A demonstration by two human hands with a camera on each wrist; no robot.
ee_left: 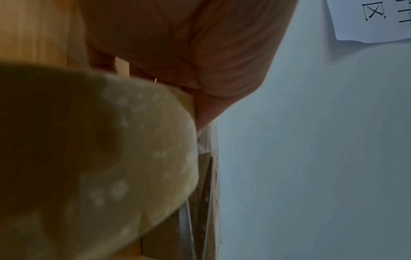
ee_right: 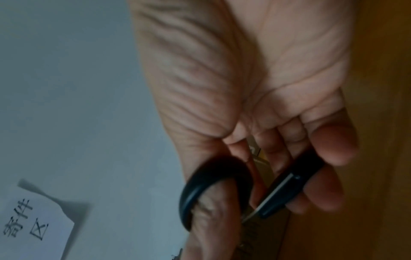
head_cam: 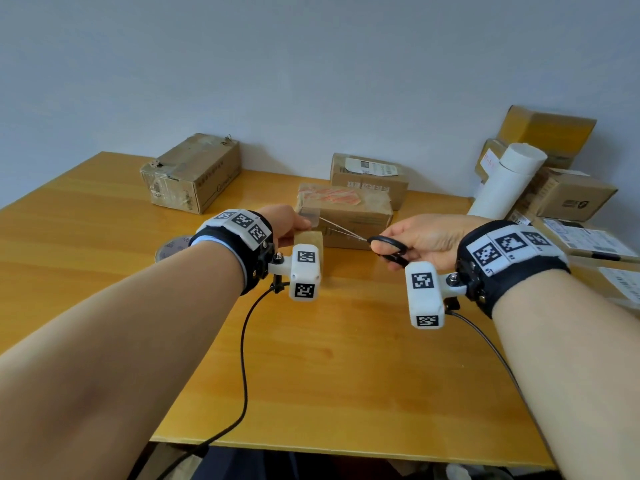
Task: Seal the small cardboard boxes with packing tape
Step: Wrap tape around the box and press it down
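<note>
A small brown box with red-printed tape on top lies in the middle of the table. My left hand grips a tan roll of packing tape just in front of the box's left end. A clear strip of tape runs from the roll toward the box. My right hand holds black-handled scissors, thumb through one loop. The blades are parted and point left at the strip. In the left wrist view the roll fills the lower left.
Other cardboard boxes stand at the back left and behind the small box. More boxes and a white tube are piled at the right. A round disc lies left of my left wrist. The wooden table ends near me.
</note>
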